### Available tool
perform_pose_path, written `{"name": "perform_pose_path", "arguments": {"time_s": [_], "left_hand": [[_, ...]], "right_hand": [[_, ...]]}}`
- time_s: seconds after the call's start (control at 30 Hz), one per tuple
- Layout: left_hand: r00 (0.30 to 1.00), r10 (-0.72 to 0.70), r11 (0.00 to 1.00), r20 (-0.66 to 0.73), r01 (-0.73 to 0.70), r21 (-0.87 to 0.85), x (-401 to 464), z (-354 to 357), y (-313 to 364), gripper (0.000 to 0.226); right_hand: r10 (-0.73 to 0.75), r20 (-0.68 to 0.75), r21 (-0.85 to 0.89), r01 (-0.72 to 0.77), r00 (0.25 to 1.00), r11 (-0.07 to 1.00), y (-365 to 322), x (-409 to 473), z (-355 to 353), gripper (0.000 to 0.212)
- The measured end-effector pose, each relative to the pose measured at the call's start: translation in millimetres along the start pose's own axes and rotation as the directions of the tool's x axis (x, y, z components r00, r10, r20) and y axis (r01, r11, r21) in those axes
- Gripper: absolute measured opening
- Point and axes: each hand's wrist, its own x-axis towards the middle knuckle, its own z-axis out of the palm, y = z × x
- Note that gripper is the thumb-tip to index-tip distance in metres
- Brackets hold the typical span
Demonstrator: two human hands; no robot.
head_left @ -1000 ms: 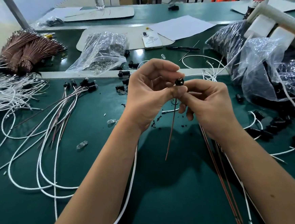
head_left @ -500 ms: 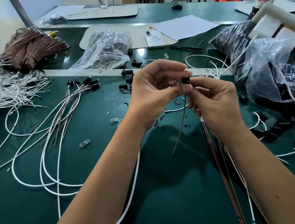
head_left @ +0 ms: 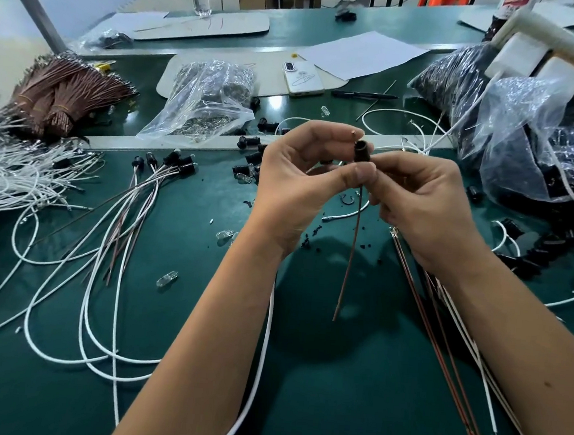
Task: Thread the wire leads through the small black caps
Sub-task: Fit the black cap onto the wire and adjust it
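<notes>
Both hands meet just above the middle of the view, over the green bench (head_left: 298,407). The left hand (head_left: 302,180) has its fingers curled, thumb and forefinger pinching a thin brown lead (head_left: 349,253) right under a small black cap (head_left: 362,151). The right hand (head_left: 430,208) curls in from 3 o'clock, its fingertips pinching the cap from the side. The cap stands upright between the two hands, touching both. The lead hangs from below the cap straight down toward 6 o'clock, its free end clear of the hands; a coppery tip (head_left: 353,132) shows just above the cap at 11 o'clock of it, beside the left forefinger.

A white wire (head_left: 261,352) runs under the left forearm toward 6 o'clock. Under the right forearm lies a bunch of brown and white leads (head_left: 447,350) slanting toward 5 o'clock. At 9 o'clock, a group of finished leads (head_left: 131,218) with black caps on their upper ends fans across the bench, and a heap of white wires (head_left: 14,175) lies beyond at the edge. At 10 o'clock sit bundles of brown leads (head_left: 61,96). A clear bag (head_left: 209,101) lies at 11 o'clock, a phone (head_left: 301,77) at 12, and bags of black parts (head_left: 525,140) at 2 o'clock. Loose black caps (head_left: 530,250) lie at 3 o'clock, near the right wrist
</notes>
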Motion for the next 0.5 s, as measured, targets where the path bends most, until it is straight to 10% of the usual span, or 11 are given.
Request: {"name": "perform_pose_path", "arguments": {"time_s": [0.5], "left_hand": [[0.998, -0.007, 1.000, -0.066, 0.006, -0.020, -0.4, 3.5, -2.1, 0.027]], "right_hand": [[0.109, 0.077, 0.100, -0.116, 0.991, 0.988, 2.0, 1.5, -4.8, 0.016]]}}
